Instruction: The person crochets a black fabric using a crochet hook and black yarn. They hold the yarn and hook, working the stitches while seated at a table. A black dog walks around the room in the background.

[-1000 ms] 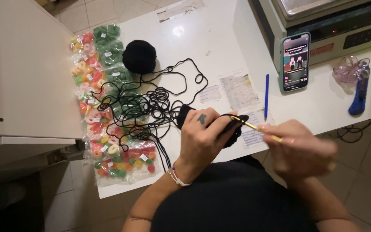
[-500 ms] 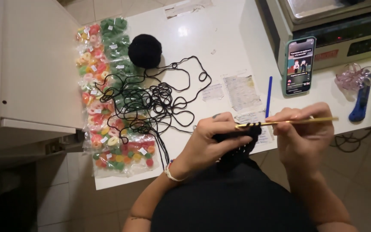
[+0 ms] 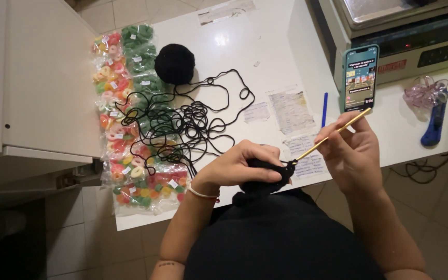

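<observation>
Since half a second ago, gold crochet hook has tipped from near-level to a slant, its butt end now raised toward upper right, its tip down at black crochet piece; hands sit much as before, low centre of frame. Left hand is curled closed over the black crochet piece, fingers wrapped across its top, pinning it just above the person's dark lap at the table edge. Thin bracelet on that wrist. Right hand is closed around the hook's shaft, thumb and fingers pinching it mid-length; hook tip meets the black piece between the two hands. Black yarn strand runs from the work up into a loose tangle at centre-left, spread partly over clear bags of coloured ring candies lined along the left side of white table. Black yarn ball rests above the tangle, upper centre-left, touching the green candy bags. Paper slips lie flat mid-table. Blue pen beside them. Smartphone, screen lit, leans against weighing scale at upper right. Blue-handled tool and crumpled clear ribbon at far right.
</observation>
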